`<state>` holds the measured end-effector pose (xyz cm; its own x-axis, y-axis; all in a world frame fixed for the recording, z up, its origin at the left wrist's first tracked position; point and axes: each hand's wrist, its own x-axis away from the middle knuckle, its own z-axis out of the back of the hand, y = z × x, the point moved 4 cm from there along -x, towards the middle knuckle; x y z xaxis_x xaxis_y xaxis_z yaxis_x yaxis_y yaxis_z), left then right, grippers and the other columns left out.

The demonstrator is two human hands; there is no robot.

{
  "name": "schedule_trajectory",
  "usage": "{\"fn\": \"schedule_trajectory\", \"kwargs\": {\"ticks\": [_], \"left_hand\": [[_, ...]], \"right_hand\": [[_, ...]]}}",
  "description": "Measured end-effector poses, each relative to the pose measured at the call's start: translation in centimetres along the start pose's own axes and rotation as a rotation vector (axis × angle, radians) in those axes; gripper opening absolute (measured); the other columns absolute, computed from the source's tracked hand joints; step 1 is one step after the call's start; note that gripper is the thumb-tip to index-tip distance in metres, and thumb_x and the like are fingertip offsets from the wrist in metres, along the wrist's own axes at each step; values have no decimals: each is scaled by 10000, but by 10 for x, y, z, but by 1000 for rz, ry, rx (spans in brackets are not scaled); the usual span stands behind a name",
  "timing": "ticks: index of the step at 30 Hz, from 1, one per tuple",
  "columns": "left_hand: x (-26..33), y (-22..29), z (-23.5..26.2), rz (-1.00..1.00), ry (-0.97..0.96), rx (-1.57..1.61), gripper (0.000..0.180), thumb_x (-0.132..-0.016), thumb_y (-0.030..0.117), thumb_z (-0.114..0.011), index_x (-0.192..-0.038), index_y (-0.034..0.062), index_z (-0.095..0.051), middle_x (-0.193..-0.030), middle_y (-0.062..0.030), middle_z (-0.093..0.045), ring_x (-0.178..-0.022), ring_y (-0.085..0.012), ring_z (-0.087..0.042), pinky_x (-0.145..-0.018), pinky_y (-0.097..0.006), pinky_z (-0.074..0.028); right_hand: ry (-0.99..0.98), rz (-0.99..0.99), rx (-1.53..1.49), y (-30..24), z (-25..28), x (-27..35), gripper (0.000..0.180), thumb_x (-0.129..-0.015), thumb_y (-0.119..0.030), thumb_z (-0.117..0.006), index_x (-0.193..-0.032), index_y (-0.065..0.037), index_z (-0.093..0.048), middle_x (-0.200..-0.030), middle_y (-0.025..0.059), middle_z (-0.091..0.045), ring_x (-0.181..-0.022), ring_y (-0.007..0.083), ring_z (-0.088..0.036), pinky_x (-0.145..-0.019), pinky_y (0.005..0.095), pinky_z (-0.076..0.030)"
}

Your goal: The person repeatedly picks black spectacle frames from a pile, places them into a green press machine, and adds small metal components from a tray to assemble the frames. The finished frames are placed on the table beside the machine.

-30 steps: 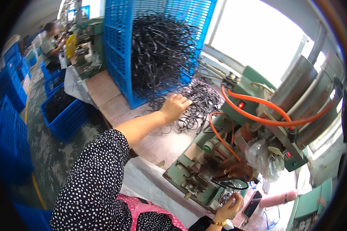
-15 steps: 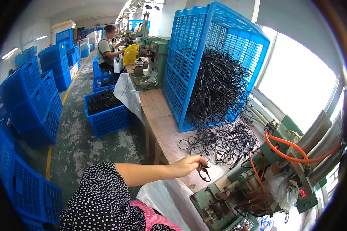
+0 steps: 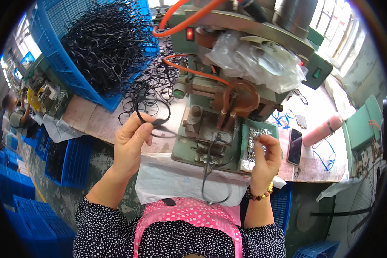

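My left hand (image 3: pixel 134 139) pinches a black looped band (image 3: pixel 168 112) between thumb and fingertips, in front of the machine's left side. My right hand (image 3: pixel 265 161) is over a green tray (image 3: pixel 274 131) of small silvery metal pieces (image 3: pixel 256 136). Its thumb and fingers are curled together; whatever they hold, if anything, is too small to make out. Between my hands stands a green bench press (image 3: pixel 210 129). Another black band (image 3: pixel 205 182) lies at the press's fixture, its loop hanging over the front onto white sheeting.
A tipped blue crate (image 3: pixel 58 64) spills a heap of black bands (image 3: pixel 103 51) onto the table at left. Orange hoses (image 3: pixel 193 66) and plastic bags (image 3: pixel 262 60) hang on the press. To the right are a phone (image 3: pixel 294 146), a pink bottle (image 3: pixel 322 130) and a fan (image 3: pixel 363 202). A co-worker (image 3: pixel 17 112) sits far left.
The view has swung right to face the press. My left hand, still with a black band, is now left of the press. My right hand has come into view over the metal pieces.
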<state>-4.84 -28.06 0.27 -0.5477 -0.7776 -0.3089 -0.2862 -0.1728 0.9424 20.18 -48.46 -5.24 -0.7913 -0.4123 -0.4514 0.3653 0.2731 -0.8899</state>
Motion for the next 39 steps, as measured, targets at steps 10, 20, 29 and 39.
{"fn": "schedule_trajectory", "kwargs": {"ticks": [10,20,29,39], "left_hand": [[-44,10,-52,-174,-22,165,160,-1004,111,-581,-1112,0,-618,-1038,-100,-705,-859,-132,-650,-719,-250,-500],[-42,7,-52,-197,13,149,175,-998,135,-600,-1101,-4,-625,-991,-81,-701,-788,-89,-590,-719,-231,-472],[-8,4,-93,-257,-314,-206,105,-944,14,-619,-1039,-22,-645,-842,-49,-663,-760,-85,-598,-695,-228,-484],[-21,-3,-108,-520,-349,-449,139,-841,27,-698,-967,-18,-662,-770,-141,-618,-641,-273,-594,-592,-325,-472]], "right_hand": [[-172,-38,-190,-11,-73,-2,369,-870,73,-643,-1203,-2,-503,-1033,52,-608,-951,118,-575,-863,250,-459],[-223,-140,-305,-13,-83,-3,457,-857,84,-657,-1261,4,-459,-1026,46,-600,-975,123,-563,-879,258,-467],[-232,-57,-129,-9,-50,-8,341,-888,42,-626,-1220,35,-547,-1070,96,-655,-1021,151,-617,-940,284,-459],[44,146,121,0,20,-12,269,-934,53,-585,-1202,26,-593,-1076,94,-654,-1016,156,-619,-940,287,-459]]}}
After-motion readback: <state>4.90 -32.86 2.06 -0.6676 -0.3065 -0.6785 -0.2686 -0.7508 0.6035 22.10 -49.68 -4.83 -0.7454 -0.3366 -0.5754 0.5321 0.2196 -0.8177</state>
